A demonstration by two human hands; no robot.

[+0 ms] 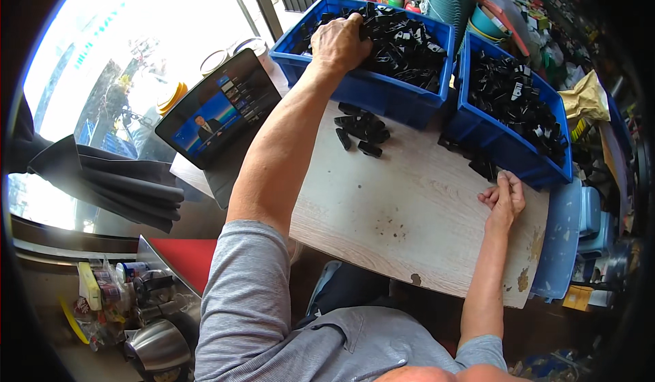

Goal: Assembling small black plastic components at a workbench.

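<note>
My left hand (338, 43) reaches into a blue bin (382, 99) heaped with small black plastic parts (409, 41). Its fingers are curled down among the parts, and what they grip is hidden. My right hand (505, 199) lies at the right side of the table, fingers bent in and closed; anything inside them is too small to make out. Close by its fingertips, a few black parts (483, 168) sit against a second blue bin (512, 140), also full of such parts. A loose pile of black parts (365, 126) lies on the table in front of the first bin.
A tablet (222, 112) playing a video leans left of my left forearm. The pale wooden table (355, 208) has chipped spots. Beyond its right edge are a blue plastic panel (558, 239) and brown paper (587, 99). A metal kettle (158, 346) stands at lower left.
</note>
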